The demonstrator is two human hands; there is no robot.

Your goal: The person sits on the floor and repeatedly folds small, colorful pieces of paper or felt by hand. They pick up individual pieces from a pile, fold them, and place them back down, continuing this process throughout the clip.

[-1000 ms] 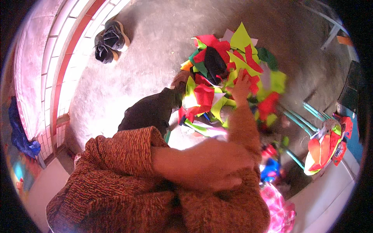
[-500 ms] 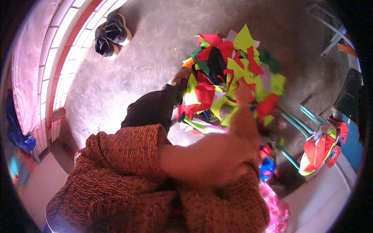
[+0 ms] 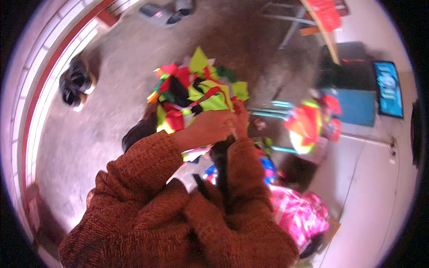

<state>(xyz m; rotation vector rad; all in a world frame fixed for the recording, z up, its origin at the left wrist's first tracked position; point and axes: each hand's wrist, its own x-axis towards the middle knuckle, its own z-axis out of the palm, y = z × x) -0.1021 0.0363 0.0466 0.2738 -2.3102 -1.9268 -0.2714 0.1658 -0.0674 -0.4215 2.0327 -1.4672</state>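
A heap of fabric scraps (image 3: 178, 91) in yellow-green, red, black, green and orange lies on the floor in front of me. At its near right side my left hand (image 3: 219, 125) and my right hand (image 3: 240, 117) come together, both with bent fingers. A yellow-green fabric piece (image 3: 215, 100) with a narrow red and grey strip across it reaches up to my right hand, which grips its edge. The fingers of my left hand are closed near the same spot, but blur hides what lies in them.
Right of the heap, orange and yellow-green cloth (image 3: 308, 123) sits on a stool with turquoise legs (image 3: 268, 111). A pink patterned cloth (image 3: 299, 212) is nearer me. Dark shoes (image 3: 77, 85) and grey slippers (image 3: 161, 15) lie on the floor. A lit screen (image 3: 388, 89) stands far right.
The view has swung right, bringing the screen in and shifting the heap left. My right hand, earlier reaching into the heap, has drawn back with fabric, and my left hand has met it.
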